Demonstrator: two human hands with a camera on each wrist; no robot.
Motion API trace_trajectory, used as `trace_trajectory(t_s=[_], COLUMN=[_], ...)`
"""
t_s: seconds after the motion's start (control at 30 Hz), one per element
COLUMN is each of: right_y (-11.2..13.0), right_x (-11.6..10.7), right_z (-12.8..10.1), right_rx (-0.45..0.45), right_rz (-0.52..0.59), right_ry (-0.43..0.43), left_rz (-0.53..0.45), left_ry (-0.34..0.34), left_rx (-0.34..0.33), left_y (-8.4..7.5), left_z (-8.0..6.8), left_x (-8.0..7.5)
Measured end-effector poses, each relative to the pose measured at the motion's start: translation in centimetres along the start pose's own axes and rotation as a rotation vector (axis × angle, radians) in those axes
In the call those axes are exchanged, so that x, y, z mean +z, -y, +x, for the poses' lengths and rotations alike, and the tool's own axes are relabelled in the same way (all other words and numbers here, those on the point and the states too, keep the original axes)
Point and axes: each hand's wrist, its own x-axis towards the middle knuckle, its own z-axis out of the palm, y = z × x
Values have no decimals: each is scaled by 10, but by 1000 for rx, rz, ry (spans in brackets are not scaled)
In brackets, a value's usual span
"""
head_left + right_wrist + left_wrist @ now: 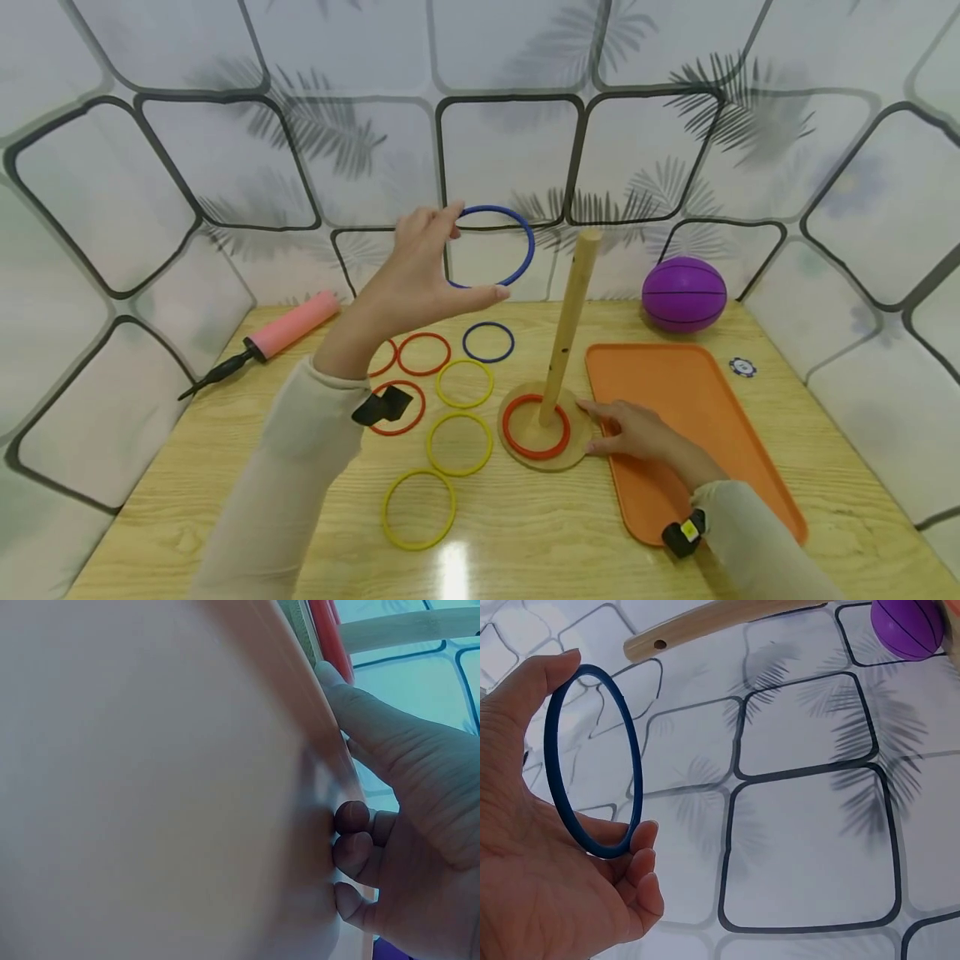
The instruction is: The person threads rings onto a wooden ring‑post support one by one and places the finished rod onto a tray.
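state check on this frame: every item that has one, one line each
left hand: raised, pinches the blue ring above the table
right hand: fingers rest on the wooden base, palm over the orange tray
peg: upright, slightly tilted
red ring: on the peg, lying on the base
yellow rings: flat on the table
purple ball: resting by the wall
pink pump: lying flat

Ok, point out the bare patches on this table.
Free: the orange tray beyond the right hand, and the near edge of the table. Crowded: the rings left of the peg base.
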Motion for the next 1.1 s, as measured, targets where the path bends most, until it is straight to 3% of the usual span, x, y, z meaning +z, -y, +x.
trace_trajectory(t_s=[0.27,0.57,0.73,1.1], right_y=[0,1,1,0], right_x=[0,0,0,0], right_z=[1,1,2,2], right_rx=[2,6,-4,-10], right_rz=[-15,-6,-22,-14], right_ry=[-4,7,-5,0], left_rz=[-9,1,-1,-34], left_ry=[38,16,38,105], left_rx=[24,55,72,44], left_y=[-22,-40,-39,-27], left_z=[10,24,28,24], left_x=[1,13,28,64])
